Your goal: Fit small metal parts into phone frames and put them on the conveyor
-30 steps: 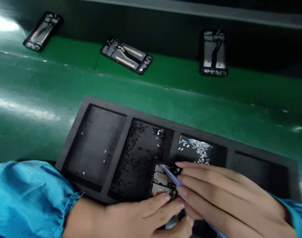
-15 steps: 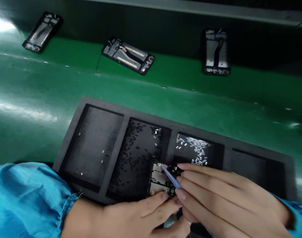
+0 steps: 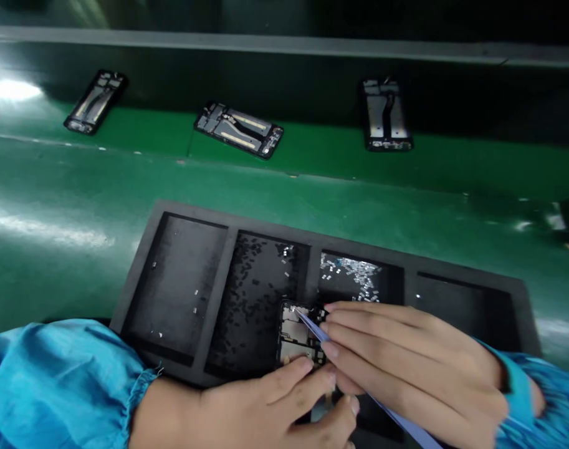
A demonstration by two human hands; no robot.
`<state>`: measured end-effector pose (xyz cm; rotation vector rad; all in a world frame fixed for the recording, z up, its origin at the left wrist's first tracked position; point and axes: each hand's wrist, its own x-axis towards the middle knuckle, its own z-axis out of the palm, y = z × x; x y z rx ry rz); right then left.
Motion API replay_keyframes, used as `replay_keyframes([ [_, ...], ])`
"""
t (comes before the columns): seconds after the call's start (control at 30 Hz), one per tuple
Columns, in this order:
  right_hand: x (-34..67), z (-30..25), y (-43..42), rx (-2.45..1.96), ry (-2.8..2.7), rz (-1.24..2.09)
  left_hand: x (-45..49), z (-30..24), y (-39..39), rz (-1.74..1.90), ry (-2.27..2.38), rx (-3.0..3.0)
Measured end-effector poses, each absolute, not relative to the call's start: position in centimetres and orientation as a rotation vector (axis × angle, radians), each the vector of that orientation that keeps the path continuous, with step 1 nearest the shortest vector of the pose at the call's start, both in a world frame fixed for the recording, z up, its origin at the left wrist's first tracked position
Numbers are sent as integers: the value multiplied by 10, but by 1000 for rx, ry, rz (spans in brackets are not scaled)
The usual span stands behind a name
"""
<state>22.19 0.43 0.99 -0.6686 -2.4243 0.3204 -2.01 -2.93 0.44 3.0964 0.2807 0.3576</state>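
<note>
Low in the middle, an opened phone (image 3: 293,333) with its metal shields showing lies over the black compartment tray (image 3: 231,268). My left hand (image 3: 265,405) is wrapped about the phone's lower part, its fingers across the near end and hiding much of it. From the right, my right hand (image 3: 396,362) grips blue-violet tweezers (image 3: 308,325), whose tips touch or nearly touch the phone's upper left area. Whether anything sits between the tips is too small to tell.
Tiny silvery pieces (image 3: 359,271) cluster in the third compartment; small dark pieces (image 3: 247,274) are scattered in the second. Behind, on the green bench (image 3: 172,181), lie three more opened phones: left (image 3: 96,103), middle (image 3: 239,129) and right (image 3: 387,115).
The camera view has shifted, so the bench phones sit lower in the picture. The tweezer tips have moved slightly up and left on the phone; both hands keep their grip.
</note>
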Motion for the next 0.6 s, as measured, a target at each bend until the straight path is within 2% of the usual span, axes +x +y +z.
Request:
replay_keyframes([
  [0.23,222,5,-1,-824,-2256,423,-17,3,-29,430,282,3118],
  [0.43,232,9,25,-486,-2461,230,-17,1,-30,425,263,3126],
  [0.6,231,10,35,-404,-2481,163,-18,5,-28,394,235,3143],
])
